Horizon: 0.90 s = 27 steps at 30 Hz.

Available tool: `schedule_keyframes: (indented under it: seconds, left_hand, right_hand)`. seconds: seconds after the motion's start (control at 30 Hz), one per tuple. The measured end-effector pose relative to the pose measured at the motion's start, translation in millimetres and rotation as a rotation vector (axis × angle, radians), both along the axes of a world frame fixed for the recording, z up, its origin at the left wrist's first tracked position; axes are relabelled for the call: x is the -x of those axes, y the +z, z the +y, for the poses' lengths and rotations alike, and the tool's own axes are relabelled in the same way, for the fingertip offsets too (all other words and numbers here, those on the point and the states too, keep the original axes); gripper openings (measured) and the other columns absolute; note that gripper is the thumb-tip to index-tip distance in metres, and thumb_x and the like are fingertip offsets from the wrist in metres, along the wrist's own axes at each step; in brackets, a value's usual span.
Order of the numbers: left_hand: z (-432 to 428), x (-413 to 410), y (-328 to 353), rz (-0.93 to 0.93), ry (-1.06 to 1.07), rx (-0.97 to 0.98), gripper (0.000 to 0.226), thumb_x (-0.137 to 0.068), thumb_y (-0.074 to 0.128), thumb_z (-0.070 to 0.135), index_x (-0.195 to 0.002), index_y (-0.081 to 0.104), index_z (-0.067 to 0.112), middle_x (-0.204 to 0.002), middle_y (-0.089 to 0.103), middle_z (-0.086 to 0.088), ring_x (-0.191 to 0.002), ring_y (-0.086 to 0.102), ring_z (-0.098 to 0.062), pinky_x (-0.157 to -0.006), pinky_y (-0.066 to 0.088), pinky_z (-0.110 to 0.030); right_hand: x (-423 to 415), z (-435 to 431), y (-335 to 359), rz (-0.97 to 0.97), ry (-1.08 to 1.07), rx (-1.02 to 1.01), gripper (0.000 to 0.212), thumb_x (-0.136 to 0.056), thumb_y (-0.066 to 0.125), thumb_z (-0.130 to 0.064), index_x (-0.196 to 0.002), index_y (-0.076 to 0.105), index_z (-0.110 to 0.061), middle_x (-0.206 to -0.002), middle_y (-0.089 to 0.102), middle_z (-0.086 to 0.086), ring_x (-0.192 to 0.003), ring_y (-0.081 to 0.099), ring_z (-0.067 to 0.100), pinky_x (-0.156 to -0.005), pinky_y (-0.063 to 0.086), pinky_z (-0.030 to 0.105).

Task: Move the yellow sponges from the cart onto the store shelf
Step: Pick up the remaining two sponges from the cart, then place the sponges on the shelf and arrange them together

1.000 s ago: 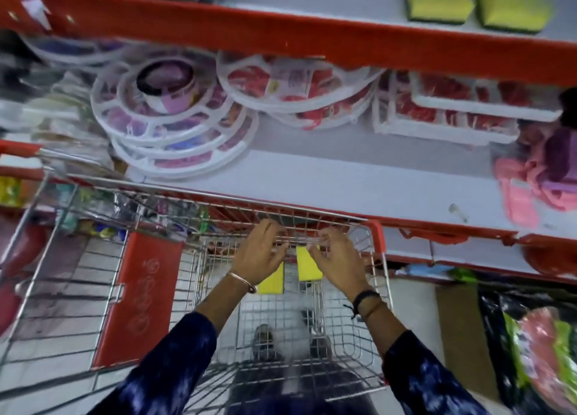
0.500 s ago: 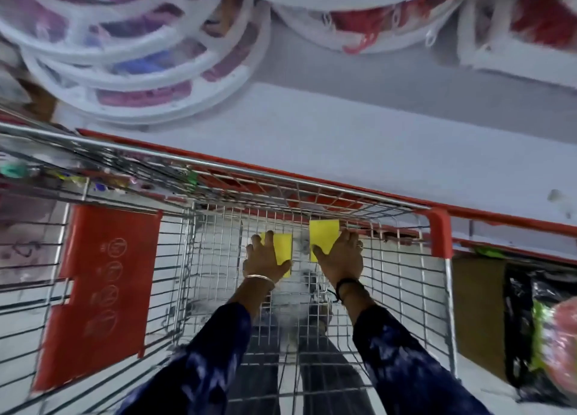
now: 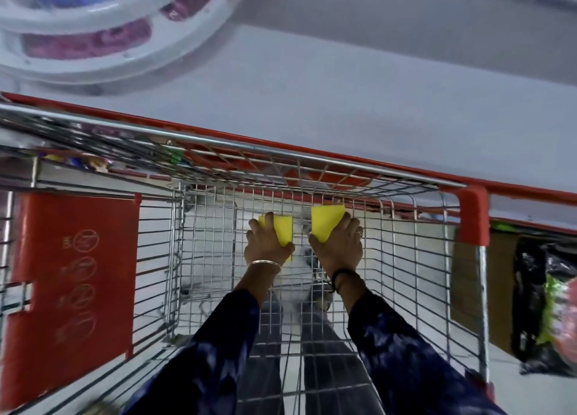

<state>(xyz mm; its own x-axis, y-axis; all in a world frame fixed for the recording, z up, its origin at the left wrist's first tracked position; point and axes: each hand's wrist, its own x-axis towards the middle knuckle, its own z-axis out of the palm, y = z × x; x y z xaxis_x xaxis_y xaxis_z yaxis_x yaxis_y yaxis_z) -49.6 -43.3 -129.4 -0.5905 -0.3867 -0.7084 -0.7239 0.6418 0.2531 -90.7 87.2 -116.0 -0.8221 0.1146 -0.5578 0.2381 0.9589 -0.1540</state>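
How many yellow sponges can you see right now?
2. One sponge under the left hand, the other sponge in the right hand, both low inside the cart. Hands may hide more.

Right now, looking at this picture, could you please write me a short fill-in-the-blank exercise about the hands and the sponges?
1. Each hand grips one sponge of ____ colour.
2. The left hand and right hand are low inside the wire ____.
3. The left sponge and right sponge are ____ in number.
4. The child-seat flap at the left is ____ in colour.

Missing words: yellow; cart; two; red
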Motion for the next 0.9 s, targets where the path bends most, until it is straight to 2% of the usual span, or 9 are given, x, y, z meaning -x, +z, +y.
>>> schedule_keyframes:
  seconds: [0.2, 0.37, 0.47, 0.63, 0.7, 0.8, 0.9]
  left_hand:
    - [5, -7, 32, 0.038, -0.016, -0.008, 0.084, -0.071, 0.073, 0.041, -0.139, 0.029, 0.021, -0.138, 0.032, -0.017, -0.12, 0.047, -0.04, -0.079, 0.054, -0.05]
    - [2, -12, 79, 0.118, -0.015, -0.052, 0.088, -0.071, 0.074, 0.043, -0.142, 0.028, 0.02, -0.136, 0.034, -0.019, -0.115, 0.052, -0.042, -0.083, 0.055, -0.049]
    - [2, -14, 111, 0.145, -0.057, -0.032, 0.09, -0.072, 0.074, 0.045, -0.144, 0.026, 0.018, -0.141, 0.032, -0.02, -0.121, 0.048, -0.041, -0.086, 0.053, -0.051]
    - [0, -10, 175, 0.2, -0.093, 0.007, 0.094, -0.072, 0.073, 0.048, -0.145, 0.023, 0.019, -0.149, 0.027, -0.02, -0.124, 0.048, -0.042, -0.091, 0.051, -0.051]
    - [-1, -7, 207, 0.248, -0.095, 0.019, 0.091, -0.072, 0.074, 0.048, -0.143, 0.026, 0.019, -0.146, 0.03, -0.019, -0.122, 0.051, -0.04, -0.09, 0.052, -0.047]
    - [-5, 2, 261, 0.366, -0.086, 0.011, 0.087, -0.072, 0.074, 0.047, -0.141, 0.029, 0.019, -0.138, 0.036, -0.018, -0.114, 0.056, -0.038, -0.09, 0.052, -0.046]
    - [-9, 11, 311, 0.46, -0.115, 0.036, 0.084, -0.073, 0.074, 0.048, -0.14, 0.031, 0.02, -0.133, 0.04, -0.017, -0.11, 0.057, -0.038, -0.088, 0.051, -0.044]
  right_hand:
    - [-15, 8, 35, 0.02, -0.008, 0.047, 0.096, -0.072, 0.071, -0.053, -0.141, 0.028, -0.003, -0.137, 0.039, 0.017, -0.13, 0.039, 0.038, -0.088, 0.05, 0.046]
    - [-26, 18, 85, 0.01, 0.009, 0.09, 0.105, -0.074, 0.068, -0.058, -0.148, 0.017, -0.003, -0.152, 0.026, 0.019, -0.14, 0.029, 0.037, -0.102, 0.046, 0.049]
    - [-27, 23, 122, 0.038, 0.002, 0.118, 0.106, -0.075, 0.068, -0.057, -0.149, 0.014, -0.004, -0.157, 0.019, 0.018, -0.142, 0.028, 0.036, -0.102, 0.045, 0.048]
    - [-21, 32, 185, 0.158, -0.026, 0.225, 0.091, -0.067, 0.074, -0.054, -0.136, 0.035, -0.008, -0.136, 0.043, 0.013, -0.12, 0.051, 0.034, -0.086, 0.054, 0.043]
    - [-16, 36, 212, 0.195, -0.01, 0.235, 0.088, -0.066, 0.072, -0.057, -0.132, 0.04, -0.008, -0.129, 0.048, 0.011, -0.118, 0.051, 0.032, -0.088, 0.052, 0.04]
    - [-7, 42, 254, 0.221, 0.02, 0.266, 0.09, -0.065, 0.068, -0.064, -0.131, 0.043, -0.008, -0.13, 0.05, 0.013, -0.121, 0.049, 0.031, -0.092, 0.048, 0.039]
    - [3, 46, 297, 0.259, 0.028, 0.289, 0.083, -0.068, 0.07, -0.059, -0.128, 0.043, -0.008, -0.13, 0.048, 0.012, -0.122, 0.048, 0.031, -0.089, 0.046, 0.037]
